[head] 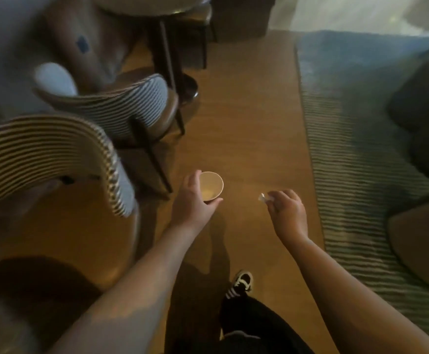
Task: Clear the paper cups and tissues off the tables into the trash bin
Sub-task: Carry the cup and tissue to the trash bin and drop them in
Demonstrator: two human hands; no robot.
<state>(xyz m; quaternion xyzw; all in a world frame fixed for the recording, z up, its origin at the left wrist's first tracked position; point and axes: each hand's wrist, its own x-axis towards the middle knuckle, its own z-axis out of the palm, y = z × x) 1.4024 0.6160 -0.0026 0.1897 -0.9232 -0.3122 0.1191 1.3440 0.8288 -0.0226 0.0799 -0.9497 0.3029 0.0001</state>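
Observation:
My left hand (191,200) grips a paper cup (210,186) above the wooden floor, with the cup's open mouth facing up toward me. The cup looks empty inside. My right hand (286,209) is held out to the right of it and pinches a small white tissue (264,198) between thumb and fingers. Only a corner of the tissue shows beyond the fingers. No trash bin is in view. The picture is blurred.
Two striped-back chairs (111,108) stand at the left beside a round table (142,6) on a dark pedestal leg. A striped rug (356,149) and dark sofa (422,103) fill the right. A strip of wooden floor (249,111) runs ahead between them. My shoe (241,282) is below.

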